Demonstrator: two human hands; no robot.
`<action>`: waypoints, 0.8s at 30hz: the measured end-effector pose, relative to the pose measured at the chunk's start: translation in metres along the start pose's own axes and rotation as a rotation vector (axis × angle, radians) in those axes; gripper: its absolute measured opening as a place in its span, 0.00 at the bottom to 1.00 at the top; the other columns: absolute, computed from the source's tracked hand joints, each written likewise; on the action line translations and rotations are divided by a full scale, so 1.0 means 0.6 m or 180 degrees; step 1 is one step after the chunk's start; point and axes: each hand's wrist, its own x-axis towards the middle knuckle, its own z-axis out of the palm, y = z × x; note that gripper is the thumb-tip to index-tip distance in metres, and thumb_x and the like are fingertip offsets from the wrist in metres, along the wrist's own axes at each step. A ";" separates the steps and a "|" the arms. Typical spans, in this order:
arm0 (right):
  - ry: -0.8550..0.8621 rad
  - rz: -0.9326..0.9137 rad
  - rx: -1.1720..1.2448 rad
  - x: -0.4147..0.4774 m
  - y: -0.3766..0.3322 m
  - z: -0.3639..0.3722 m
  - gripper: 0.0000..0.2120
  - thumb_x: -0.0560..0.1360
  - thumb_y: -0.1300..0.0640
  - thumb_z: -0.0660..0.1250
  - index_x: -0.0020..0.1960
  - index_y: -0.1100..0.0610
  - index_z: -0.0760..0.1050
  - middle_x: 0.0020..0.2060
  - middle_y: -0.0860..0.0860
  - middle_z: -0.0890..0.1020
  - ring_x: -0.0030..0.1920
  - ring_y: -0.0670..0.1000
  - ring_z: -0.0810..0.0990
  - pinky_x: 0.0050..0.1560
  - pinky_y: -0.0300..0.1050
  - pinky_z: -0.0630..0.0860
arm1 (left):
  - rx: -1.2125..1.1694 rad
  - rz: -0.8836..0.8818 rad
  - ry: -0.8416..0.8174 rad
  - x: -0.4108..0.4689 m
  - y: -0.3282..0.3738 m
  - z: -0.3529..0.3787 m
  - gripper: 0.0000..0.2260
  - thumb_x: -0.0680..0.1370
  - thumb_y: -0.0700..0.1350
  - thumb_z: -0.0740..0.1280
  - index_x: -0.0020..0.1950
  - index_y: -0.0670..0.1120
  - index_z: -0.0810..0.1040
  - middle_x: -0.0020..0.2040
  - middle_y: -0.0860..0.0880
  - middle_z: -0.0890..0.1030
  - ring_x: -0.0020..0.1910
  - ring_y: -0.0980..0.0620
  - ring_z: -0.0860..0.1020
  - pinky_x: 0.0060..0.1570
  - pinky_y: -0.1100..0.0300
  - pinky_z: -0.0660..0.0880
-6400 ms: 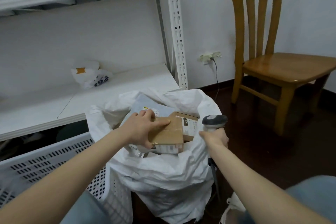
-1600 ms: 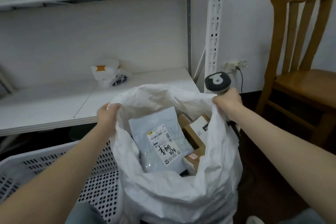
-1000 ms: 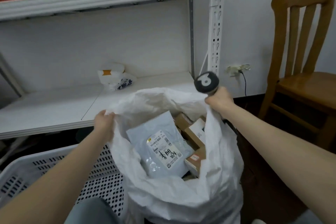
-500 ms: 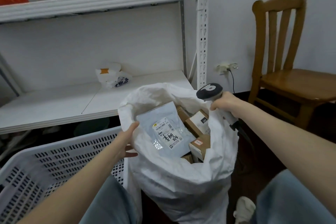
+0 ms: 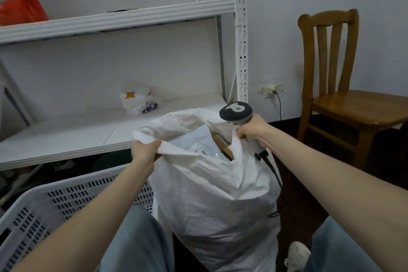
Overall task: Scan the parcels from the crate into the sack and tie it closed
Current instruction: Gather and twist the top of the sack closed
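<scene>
At the centre of the frame the sack [image 5: 212, 194] stands full, its mouth open on a grey mailer [image 5: 198, 141] and a brown box [image 5: 226, 151], with the crate [image 5: 66, 203] at lower left. Our left hand [image 5: 144, 150] has its fingers curled round a fold of the rim at the mouth's left, and our right hand [image 5: 251, 127], at the mouth's right, pinches the rim while also gripping the scanner [image 5: 235, 111] — so it has little finger to spare. We judge the cloth soft, thin and rather slick, and the load heavy enough to keep the sack planted — best to gather the loose rim above the parcels into a neck.
</scene>
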 end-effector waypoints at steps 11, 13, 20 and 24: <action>0.0178 -0.0019 -0.0234 0.085 -0.051 -0.074 0.14 0.71 0.64 0.71 0.55 0.60 0.73 0.42 0.55 0.77 0.40 0.53 0.77 0.38 0.44 0.76 | 0.3280 0.1071 0.0159 0.096 0.130 -0.009 0.34 0.74 0.55 0.72 0.72 0.40 0.65 0.70 0.35 0.65 0.69 0.37 0.64 0.66 0.43 0.65; 0.0238 -0.0021 -0.0404 0.122 -0.055 -0.094 0.17 0.71 0.64 0.72 0.58 0.62 0.73 0.41 0.54 0.75 0.45 0.54 0.76 0.45 0.47 0.76 | 0.3457 0.1592 -0.0258 0.113 0.149 0.052 0.29 0.75 0.53 0.70 0.72 0.42 0.68 0.70 0.38 0.68 0.69 0.39 0.67 0.66 0.48 0.66; 0.0322 0.0513 -0.1106 0.293 -0.007 -0.125 0.21 0.71 0.61 0.73 0.61 0.63 0.74 0.55 0.59 0.78 0.53 0.57 0.77 0.54 0.51 0.78 | 0.4491 0.2095 -0.1057 0.228 0.109 0.304 0.35 0.78 0.62 0.59 0.78 0.44 0.54 0.75 0.40 0.61 0.72 0.40 0.64 0.68 0.45 0.65; -0.0152 0.0771 -0.0956 0.373 0.033 -0.112 0.14 0.73 0.61 0.71 0.57 0.59 0.73 0.50 0.56 0.77 0.49 0.54 0.76 0.42 0.47 0.76 | 0.4874 0.1648 -0.1034 0.323 0.071 0.373 0.39 0.76 0.69 0.54 0.79 0.48 0.49 0.78 0.43 0.56 0.75 0.40 0.60 0.70 0.40 0.58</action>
